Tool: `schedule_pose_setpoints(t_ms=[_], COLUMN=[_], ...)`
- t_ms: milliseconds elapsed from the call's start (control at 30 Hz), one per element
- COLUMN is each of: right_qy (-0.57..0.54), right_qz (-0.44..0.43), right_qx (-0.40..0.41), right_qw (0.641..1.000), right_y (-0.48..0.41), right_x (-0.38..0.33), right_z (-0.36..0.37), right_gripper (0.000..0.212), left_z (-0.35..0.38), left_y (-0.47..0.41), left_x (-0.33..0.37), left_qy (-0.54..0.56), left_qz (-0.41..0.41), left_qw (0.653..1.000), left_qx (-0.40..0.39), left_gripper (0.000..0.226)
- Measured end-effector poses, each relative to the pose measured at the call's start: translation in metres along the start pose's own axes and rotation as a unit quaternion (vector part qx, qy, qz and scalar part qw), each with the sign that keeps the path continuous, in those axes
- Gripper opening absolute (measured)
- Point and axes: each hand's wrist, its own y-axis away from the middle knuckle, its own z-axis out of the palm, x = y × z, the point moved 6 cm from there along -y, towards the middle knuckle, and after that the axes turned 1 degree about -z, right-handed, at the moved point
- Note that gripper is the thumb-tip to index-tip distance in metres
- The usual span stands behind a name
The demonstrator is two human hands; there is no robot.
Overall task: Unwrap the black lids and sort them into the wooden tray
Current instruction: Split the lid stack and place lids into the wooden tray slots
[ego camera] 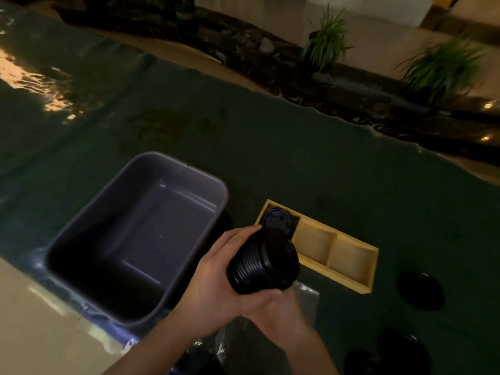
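A stack of black lids (263, 262) lies on its side between my two hands, just in front of the wooden tray (349, 277). My left hand (216, 274) wraps its left side and my right hand (273, 309) cups it from below. The tray has three compartments. The leftmost one holds a black lid (278, 219); the other two show bare wood. Crumpled clear plastic wrap (307, 296) lies under my right hand.
A grey plastic tub (205, 185) stands left of the tray on the dark green cloth. Loose black lids (420, 290) lie right of the tray, with more black lids (403, 350) near the bottom edge. Potted plants (326, 41) stand beyond the table's far edge.
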Motion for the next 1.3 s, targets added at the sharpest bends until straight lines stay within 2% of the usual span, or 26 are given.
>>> schedule_pose_setpoints(t_ms=[67, 133, 167, 200, 333, 433, 500, 600, 667, 767, 833, 1000, 1033, 1167, 1300], right_qy=[-0.032, -0.019, -0.043, -0.063, -0.095, -0.102, -0.116, -0.120, -0.120, -0.083, -0.032, 0.073, 0.098, 0.257, 0.288], right_qz=[-0.022, -0.036, -0.029, -0.025, -0.047, -0.081, -0.096, -0.119, -0.120, -0.121, -0.161, -0.293, -0.299, -0.293, -0.324], right_qx=[-0.040, -0.010, -0.006, -0.001, -0.028, -0.035, -0.022, -0.043, -0.041, 0.005, 0.051, 0.160, 0.165, 0.186, 0.241], right_qw=[0.998, 0.999, 0.999, 0.998, 0.994, 0.991, 0.988, 0.985, 0.985, 0.989, 0.985, 0.940, 0.935, 0.902, 0.868], right_y=[0.011, 0.016, 0.017, 0.020, 0.034, 0.041, 0.046, 0.053, 0.056, 0.062, 0.068, 0.091, 0.096, 0.102, 0.107], right_x=[-0.007, -0.012, -0.010, -0.010, -0.018, -0.017, -0.016, -0.016, -0.013, -0.013, -0.019, -0.040, -0.041, -0.041, -0.044], right_z=[0.012, 0.005, 0.002, -0.003, -0.001, 0.008, 0.008, 0.011, 0.009, 0.008, 0.007, -0.009, -0.009, 0.007, 0.004], right_gripper=[0.094, 0.076, 0.063, 0.059, 0.088, 0.085, 0.081, 0.076, 0.074, 0.078, 0.084, 0.051, 0.053, 0.103, 0.101], left_z=[0.002, 0.001, -0.001, -0.002, -0.001, 0.004, 0.003, -0.008, -0.005, 0.000, -0.003, -0.006, -0.005, 0.003, 0.007], left_y=[0.000, 0.000, -0.001, -0.002, 0.002, 0.008, 0.010, 0.009, 0.011, 0.012, 0.011, 0.008, 0.008, 0.011, 0.012], left_x=[0.003, 0.005, 0.006, 0.006, 0.009, 0.017, 0.020, 0.014, 0.009, 0.009, 0.011, 0.010, 0.010, 0.016, 0.021], left_qy=[0.007, 0.002, -0.005, -0.013, -0.067, -0.088, -0.044, 0.050, 0.084, 0.073, 0.048, -0.029, -0.038, -0.045, -0.032], left_qz=[0.005, 0.017, 0.024, 0.031, 0.075, 0.115, 0.123, 0.080, 0.049, 0.047, 0.069, 0.089, 0.090, 0.099, 0.103], left_qw=[1.000, 1.000, 0.999, 0.999, 0.992, 0.984, 0.986, 0.992, 0.990, 0.987, 0.989, 0.989, 0.989, 0.987, 0.987], left_qx=[-0.008, -0.016, -0.021, -0.029, -0.078, -0.102, -0.107, -0.078, -0.102, -0.132, -0.120, -0.112, -0.115, -0.122, -0.120], left_gripper=[0.097, 0.097, 0.097, 0.097, 0.099, 0.100, 0.104, 0.115, 0.120, 0.116, 0.106, 0.098, 0.098, 0.099, 0.098])
